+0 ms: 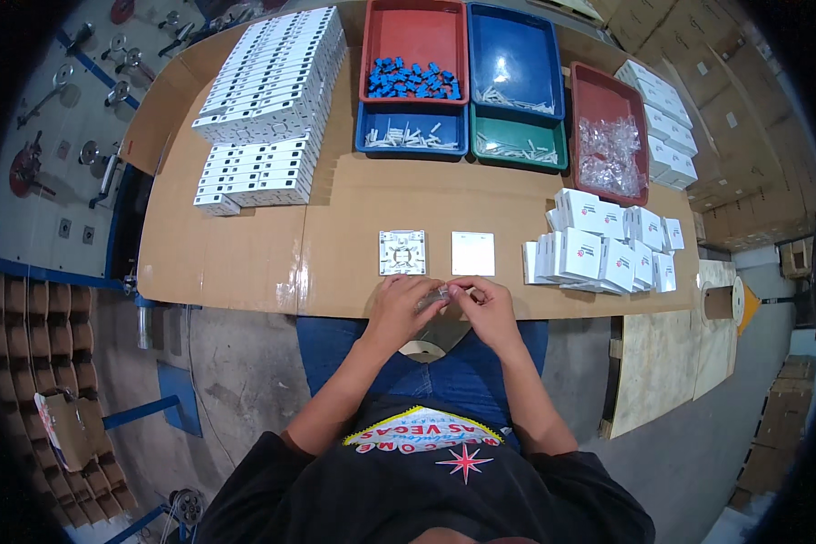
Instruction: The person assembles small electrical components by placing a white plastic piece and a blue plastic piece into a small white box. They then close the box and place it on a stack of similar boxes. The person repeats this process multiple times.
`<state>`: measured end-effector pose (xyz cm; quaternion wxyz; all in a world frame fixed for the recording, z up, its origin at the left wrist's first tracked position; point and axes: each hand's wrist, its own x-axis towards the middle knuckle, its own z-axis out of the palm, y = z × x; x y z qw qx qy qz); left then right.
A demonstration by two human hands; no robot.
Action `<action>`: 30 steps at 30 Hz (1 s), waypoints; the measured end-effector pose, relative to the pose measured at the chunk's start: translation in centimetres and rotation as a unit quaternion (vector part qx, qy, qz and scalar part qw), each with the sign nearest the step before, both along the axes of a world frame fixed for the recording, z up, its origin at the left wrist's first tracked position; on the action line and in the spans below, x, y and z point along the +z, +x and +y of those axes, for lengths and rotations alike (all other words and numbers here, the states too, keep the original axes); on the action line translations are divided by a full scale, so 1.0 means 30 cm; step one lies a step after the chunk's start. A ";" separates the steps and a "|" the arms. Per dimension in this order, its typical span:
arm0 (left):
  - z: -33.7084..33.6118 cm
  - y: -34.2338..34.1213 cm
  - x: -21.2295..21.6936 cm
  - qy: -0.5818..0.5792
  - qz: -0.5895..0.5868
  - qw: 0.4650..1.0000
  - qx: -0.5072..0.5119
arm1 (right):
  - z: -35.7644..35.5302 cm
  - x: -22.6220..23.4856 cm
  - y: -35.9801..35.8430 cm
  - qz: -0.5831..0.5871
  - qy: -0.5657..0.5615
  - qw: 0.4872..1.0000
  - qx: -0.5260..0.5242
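One small clear item (442,295) is between the hands, at the bench's (236,258) near edge. Left hand (399,311) and right hand (487,314) both pinch it; light fingertip pressure should suit. Beyond: one white frame (402,253), one white plate (473,254), five trays (514,54).

A black short-sleeved T-shirt (372,499) (red star (465,463) in front), blue jeans (325,354).
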<state>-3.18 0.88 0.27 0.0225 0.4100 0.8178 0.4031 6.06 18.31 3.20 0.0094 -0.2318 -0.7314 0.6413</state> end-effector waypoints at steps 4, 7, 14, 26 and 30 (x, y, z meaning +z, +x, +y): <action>-0.002 -0.010 -0.002 0.035 -0.049 0.998 0.016 | 0.090 0.008 -0.086 0.068 0.183 0.981 -0.017; -0.008 -0.019 -0.006 0.052 -0.109 0.992 0.037 | 0.257 0.020 -0.281 0.122 0.268 0.954 -0.058; -0.007 -0.016 0.013 0.104 -0.152 0.982 0.052 | 0.625 -0.076 -0.763 -0.003 0.442 0.887 -0.131; -0.095 -0.031 -0.005 0.150 -0.175 0.967 0.110 | 0.707 -0.188 -0.884 -0.065 0.537 0.841 -0.018; -0.078 -0.048 -0.005 0.150 -0.184 0.964 0.119 | 0.678 -0.169 -0.844 0.018 0.512 0.859 0.013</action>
